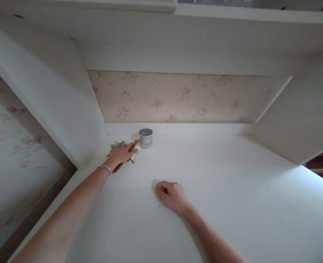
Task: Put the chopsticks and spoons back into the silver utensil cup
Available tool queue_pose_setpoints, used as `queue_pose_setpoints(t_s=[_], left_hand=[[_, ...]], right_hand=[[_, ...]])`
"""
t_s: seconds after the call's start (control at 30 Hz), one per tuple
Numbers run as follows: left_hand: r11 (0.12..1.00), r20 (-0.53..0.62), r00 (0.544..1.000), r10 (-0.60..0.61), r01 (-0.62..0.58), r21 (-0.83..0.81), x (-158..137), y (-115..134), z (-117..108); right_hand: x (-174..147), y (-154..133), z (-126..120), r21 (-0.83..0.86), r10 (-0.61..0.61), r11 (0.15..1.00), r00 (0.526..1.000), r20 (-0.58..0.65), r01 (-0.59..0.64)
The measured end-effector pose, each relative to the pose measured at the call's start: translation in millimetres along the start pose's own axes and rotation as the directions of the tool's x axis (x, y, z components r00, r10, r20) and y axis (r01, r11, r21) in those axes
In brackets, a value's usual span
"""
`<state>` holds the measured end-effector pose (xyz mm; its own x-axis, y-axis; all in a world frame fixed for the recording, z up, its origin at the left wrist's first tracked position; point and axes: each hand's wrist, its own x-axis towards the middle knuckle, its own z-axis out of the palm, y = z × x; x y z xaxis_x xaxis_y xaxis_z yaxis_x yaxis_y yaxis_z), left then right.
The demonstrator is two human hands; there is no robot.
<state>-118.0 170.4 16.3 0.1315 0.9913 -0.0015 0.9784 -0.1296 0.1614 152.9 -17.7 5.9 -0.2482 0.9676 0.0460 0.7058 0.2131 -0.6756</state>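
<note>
My left hand (121,152) lies palm down over a small pile at the back left, fingers stretched out. Thin brown sticks (118,167) stick out from under it; their exact kind cannot be made out. Part of a white piece (137,147) and small grey round bits (112,146) also show around the fingers. Just right of this hand stands a grey metal cup (146,138), upright, with small holes in its side. My right hand (172,195) rests on the white tabletop, loosely curled, with a dark hollow between thumb and fingers and nothing visible inside.
The white tabletop (232,212) runs back to a low ledge (191,129) below a floral panel. White side panels (54,84) stand left and right, and a shelf (177,33) hangs overhead. A tiny dark scrap (159,206) lies near my right hand.
</note>
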Motion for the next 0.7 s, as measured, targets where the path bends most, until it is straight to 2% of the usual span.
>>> queue_pose_setpoints(t_s=[0.1,0.27,0.43,0.53,0.7], left_hand=[[1.000,-0.013,1.000,-0.028,0.028,-0.006,-25.9,7.1,2.0],[0.999,-0.063,0.998,0.024,-0.022,0.028,-85.5,16.7,6.2],[1.000,-0.081,0.997,-0.009,0.009,0.004,-143.0,32.3,12.7],[1.000,-0.078,0.997,0.005,-0.006,-0.012,-158.8,40.5,14.1],[0.999,-0.128,0.991,0.038,-0.039,-0.005,-161.2,46.2,13.2]], right_hand=[[0.8,-0.4,0.9,-0.013,0.001,1.000,1.000,-0.003,-0.001],[0.0,-0.7,2.9,-0.020,0.011,1.000,1.000,-0.014,-0.012],[10.9,0.0,0.7,0.090,0.009,0.996,1.000,0.015,-0.010],[38.4,-7.9,-9.1,0.078,0.000,0.997,1.000,0.020,-0.001],[110.3,-34.6,-29.4,-0.058,-0.007,0.998,0.997,-0.071,0.003]])
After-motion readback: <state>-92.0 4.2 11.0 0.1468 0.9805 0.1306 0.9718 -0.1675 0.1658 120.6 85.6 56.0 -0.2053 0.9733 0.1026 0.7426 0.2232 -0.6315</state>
